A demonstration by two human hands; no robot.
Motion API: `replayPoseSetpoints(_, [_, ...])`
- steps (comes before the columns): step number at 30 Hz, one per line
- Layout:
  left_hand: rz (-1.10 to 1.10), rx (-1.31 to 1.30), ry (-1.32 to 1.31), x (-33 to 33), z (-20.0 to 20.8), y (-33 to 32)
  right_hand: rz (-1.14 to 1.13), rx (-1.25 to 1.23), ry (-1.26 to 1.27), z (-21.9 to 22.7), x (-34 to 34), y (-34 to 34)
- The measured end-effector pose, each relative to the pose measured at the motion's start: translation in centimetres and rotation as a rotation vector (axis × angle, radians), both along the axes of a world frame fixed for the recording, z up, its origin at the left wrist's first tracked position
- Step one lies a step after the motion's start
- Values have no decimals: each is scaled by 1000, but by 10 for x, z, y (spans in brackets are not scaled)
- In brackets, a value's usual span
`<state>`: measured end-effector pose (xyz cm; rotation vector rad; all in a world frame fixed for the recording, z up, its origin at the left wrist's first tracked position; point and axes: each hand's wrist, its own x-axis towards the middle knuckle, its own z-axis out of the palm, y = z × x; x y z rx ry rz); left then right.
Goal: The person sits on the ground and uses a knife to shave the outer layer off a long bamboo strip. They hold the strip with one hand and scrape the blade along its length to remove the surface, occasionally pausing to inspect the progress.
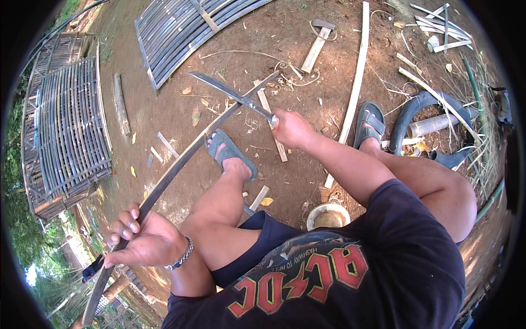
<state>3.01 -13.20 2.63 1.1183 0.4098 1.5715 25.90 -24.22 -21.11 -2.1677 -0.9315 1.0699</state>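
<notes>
Left hand [145, 241]: pinches one long, dark bamboo strip [176, 169]
Right hand [293, 130]: clenches one long-bladed steel knife [255, 106], crossing the strip
Ground [170, 109]: one wooden-handled hatchet [315, 52], two grey sandals [370, 131]

- I watch through one wide fisheye view, from the left of two cameras worn side by side on the person's head.
- My lens looks steeply down past the black short-sleeved printed T-shirt [329, 274] and out over the brown earth ground [164, 115].
- The shirt fills my near, lower part; the bare left hand [150, 241] and bare right hand [292, 129] are close in front.
- A dark slatted bamboo panel [181, 33], toward the ground's far side, is well apart from me, cropped at my top.
- Straight edges bend toward my round, black-bordered rim.
</notes>
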Motion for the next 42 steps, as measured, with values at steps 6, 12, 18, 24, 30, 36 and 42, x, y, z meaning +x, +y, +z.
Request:
replayPoseSetpoints(6, [51,23,33,0,2,1,105,135,28,21,-8,6])
replayPoseSetpoints(12, [11,14,8,2,3,9,-76,-181,19,-76,55,-8])
replayPoseSetpoints(18, [50,44,64,2,7,16,-1,-172,21,-58,57,1])
replayPoseSetpoints(24, [90,24,73,9,6,19,-123,-264,38,-130,82,0])
replayPoseSetpoints(30, [70,17,69,0,7,23,-103,-294,-3,-145,85,-9])
replayPoseSetpoints(36, [84,19,68,-16,12,37,-118,-355,-22,-156,86,-4])
replayPoseSetpoints(42, [-28,-83,31,-32,12,39,-151,-304,-44,-149,60,-5])
